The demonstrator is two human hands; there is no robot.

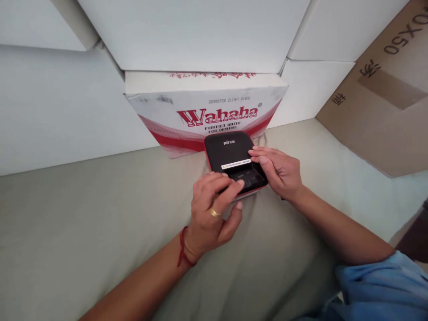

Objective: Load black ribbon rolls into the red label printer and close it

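Observation:
A rounded square device [230, 154] with a matte black top and red rim lies on the pale green cloth. Its near part has a dark glossy panel [250, 177], and a white sticker strip [236, 164] with a small yellow mark runs just above that. My left hand [214, 207], wearing a gold ring and a red cord, reaches over the near left edge. Its index fingertip is at the panel, with the thumb apart below. On the device's right side my right hand [279, 171] is closed, its fingertips and thumb gathered at the edge beside the strip's end.
Behind the device stands a white and red Wahaha water carton [160, 107], tucked beneath large white padded blocks [200, 35]. A brown cardboard box [377, 111] with black print leans at the right. Pale green cloth [83, 232] covers the surface around my arms.

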